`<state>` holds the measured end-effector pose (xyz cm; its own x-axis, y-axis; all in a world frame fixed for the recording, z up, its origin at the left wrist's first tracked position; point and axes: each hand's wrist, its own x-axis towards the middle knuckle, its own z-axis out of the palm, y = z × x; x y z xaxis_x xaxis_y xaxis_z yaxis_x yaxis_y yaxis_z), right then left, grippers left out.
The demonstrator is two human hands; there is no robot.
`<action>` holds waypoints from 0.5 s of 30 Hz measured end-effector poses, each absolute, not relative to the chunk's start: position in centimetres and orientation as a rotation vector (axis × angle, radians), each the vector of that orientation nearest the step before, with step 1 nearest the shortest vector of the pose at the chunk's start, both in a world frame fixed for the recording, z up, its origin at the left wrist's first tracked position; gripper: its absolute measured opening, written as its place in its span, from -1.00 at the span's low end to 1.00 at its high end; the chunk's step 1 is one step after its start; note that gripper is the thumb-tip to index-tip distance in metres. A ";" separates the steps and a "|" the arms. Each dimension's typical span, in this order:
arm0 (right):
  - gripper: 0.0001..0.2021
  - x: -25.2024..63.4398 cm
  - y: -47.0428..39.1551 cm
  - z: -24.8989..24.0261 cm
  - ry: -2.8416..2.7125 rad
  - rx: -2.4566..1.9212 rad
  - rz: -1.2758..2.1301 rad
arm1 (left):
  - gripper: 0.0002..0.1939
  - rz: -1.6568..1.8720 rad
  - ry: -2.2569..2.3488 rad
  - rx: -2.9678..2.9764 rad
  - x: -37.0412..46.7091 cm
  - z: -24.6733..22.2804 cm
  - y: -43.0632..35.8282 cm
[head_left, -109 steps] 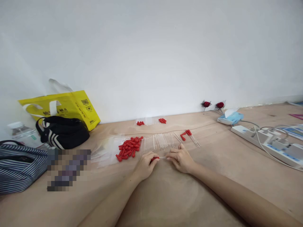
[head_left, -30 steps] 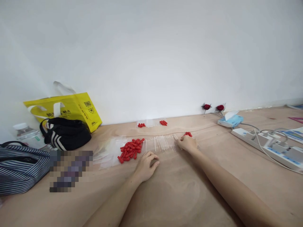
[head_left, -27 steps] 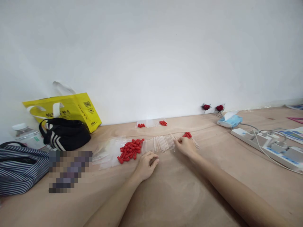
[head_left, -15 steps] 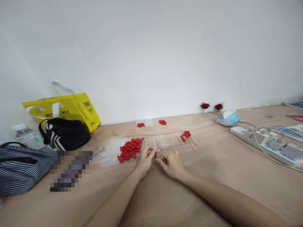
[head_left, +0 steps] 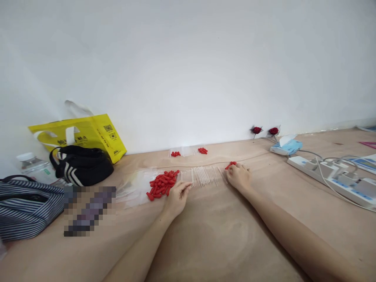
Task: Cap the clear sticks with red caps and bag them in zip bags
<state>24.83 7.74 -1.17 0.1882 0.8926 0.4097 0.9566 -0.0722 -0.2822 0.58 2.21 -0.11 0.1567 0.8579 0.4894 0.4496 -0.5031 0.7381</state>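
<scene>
Left hand (head_left: pixel 177 199): fingers curled near red pile (head_left: pixel 161 185), hold unclear | Right hand (head_left: pixel 241 178): half-closed at red pieces (head_left: pixel 230 165), hold unclear | We had sticks (head_left: pixel 205 176) side by side, likely for easy picking.

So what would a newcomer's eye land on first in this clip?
Probably the bright yellow bag leaning against the wall at the far left, behind a black pouch with white stripes. Next would come the heap of red bulb-shaped pieces near the middle, just beyond the left hand, with a row of thin pale sticks beside it, and the right hand at a smaller red cluster.
</scene>
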 end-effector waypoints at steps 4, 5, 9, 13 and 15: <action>-0.71 25.9 8.7 -2.0 -1.795 -2.053 -0.162 | -0.80 1.203 1.282 2.318 0.6 -0.4 1.9; -0.72 25.8 8.7 -2.1 -1.807 -2.045 -0.157 | -0.79 1.183 1.289 2.343 0.7 -0.5 1.8; -0.74 25.4 8.2 -2.1 -1.702 -1.926 -0.198 | -0.76 1.136 1.296 2.405 0.9 -0.7 1.7; -0.79 24.5 6.7 -2.0 -1.786 -1.419 0.023 | -0.76 1.159 1.280 2.429 0.8 -0.6 1.7; -0.81 23.6 5.5 -2.2 -1.916 -1.142 0.271 | -0.78 1.175 1.267 2.437 0.8 -0.7 1.7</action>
<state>23.56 5.52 -2.22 -0.2055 0.7984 0.5660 0.6104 0.5567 -0.5636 0.80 1.74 -0.66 0.3351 0.7483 0.5724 0.6271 -0.6306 0.4573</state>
